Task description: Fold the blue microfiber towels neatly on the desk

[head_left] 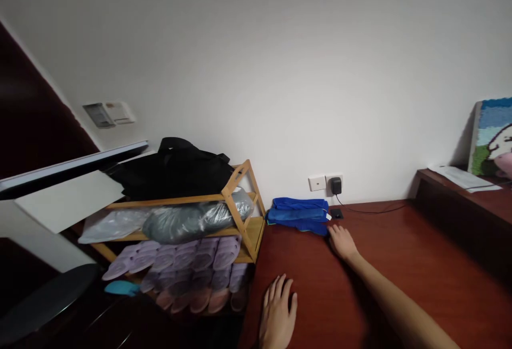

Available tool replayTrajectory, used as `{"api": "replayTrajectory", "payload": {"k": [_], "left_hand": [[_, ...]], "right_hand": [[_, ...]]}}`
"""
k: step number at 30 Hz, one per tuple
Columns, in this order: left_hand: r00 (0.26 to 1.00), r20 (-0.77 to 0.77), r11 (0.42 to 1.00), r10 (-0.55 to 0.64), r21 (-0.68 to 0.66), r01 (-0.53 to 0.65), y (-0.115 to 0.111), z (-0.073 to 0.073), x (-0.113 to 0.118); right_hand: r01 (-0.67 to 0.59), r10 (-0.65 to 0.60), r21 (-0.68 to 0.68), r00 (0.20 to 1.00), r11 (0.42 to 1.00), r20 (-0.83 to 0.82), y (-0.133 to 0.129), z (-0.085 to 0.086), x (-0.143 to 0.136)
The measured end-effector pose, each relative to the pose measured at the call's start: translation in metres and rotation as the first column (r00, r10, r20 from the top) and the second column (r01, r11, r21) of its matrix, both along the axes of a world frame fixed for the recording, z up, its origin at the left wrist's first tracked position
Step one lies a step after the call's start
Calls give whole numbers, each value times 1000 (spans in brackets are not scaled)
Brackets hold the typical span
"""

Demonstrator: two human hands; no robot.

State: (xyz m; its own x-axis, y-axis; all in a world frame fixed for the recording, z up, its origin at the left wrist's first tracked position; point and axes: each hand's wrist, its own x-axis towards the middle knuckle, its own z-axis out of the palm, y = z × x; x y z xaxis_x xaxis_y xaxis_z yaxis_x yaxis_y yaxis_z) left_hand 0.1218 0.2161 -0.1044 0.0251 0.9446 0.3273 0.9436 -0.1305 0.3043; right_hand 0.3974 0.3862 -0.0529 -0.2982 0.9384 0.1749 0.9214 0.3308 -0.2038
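A blue folded cloth (298,213) with a small white tag lies on the reddish-brown tabletop (316,279), close to the wall. My right hand (343,241) reaches forward to the cloth's lower right corner. Its fingers are stretched out, palm down; whether the fingertips touch the fabric I cannot tell. Nearer to me, my left hand (279,311) rests flat by the table's left edge, fingers slightly spread and nothing in it.
Left of the table stands a wooden rack (248,226) with a black bag (180,170) on top, plastic-wrapped items and several purple slippers (226,252). A black plug adapter (336,185) sits in the wall socket, its cable running right. A raised shelf (460,215) bounds the right side.
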Motion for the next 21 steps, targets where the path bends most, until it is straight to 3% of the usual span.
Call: {"api": "replayTrajectory", "payload": {"k": [3, 5, 6, 8, 10, 13, 15, 19, 21], "left_hand": [[998, 63, 999, -2, 43, -1, 1, 0, -1], [987, 162, 996, 7, 81, -20, 3, 3, -2], [976, 216, 995, 15, 95, -36, 4, 6, -3], [953, 300, 992, 33, 106, -67, 4, 16, -3], [940, 338, 991, 40, 107, -81, 2, 27, 0], [923, 383, 992, 26, 103, -70, -13, 42, 12], [908, 419, 993, 17, 96, -63, -35, 46, 28], [870, 492, 998, -29, 62, -2, -113, 33, 95], [787, 611, 994, -78, -15, 111, -157, 21, 138]], "right_hand": [[-251, 251, 2, 968, 968, -12, -91, -28, -9], [-486, 494, 119, 868, 866, -48, -163, -53, -7], [-496, 509, 148, 857, 856, -72, -196, -64, -3], [-408, 431, 154, 885, 900, -175, -250, -75, 12], [-243, 261, 97, 906, 965, -334, -286, -68, 31], [-77, 47, -33, 838, 996, -544, -311, -35, 63], [-25, -52, -115, 780, 993, -623, -314, -13, 82], [29, -279, -331, 613, 943, -740, -316, 4, 105], [-45, -367, -453, 517, 891, -773, -324, 2, 103]]}}
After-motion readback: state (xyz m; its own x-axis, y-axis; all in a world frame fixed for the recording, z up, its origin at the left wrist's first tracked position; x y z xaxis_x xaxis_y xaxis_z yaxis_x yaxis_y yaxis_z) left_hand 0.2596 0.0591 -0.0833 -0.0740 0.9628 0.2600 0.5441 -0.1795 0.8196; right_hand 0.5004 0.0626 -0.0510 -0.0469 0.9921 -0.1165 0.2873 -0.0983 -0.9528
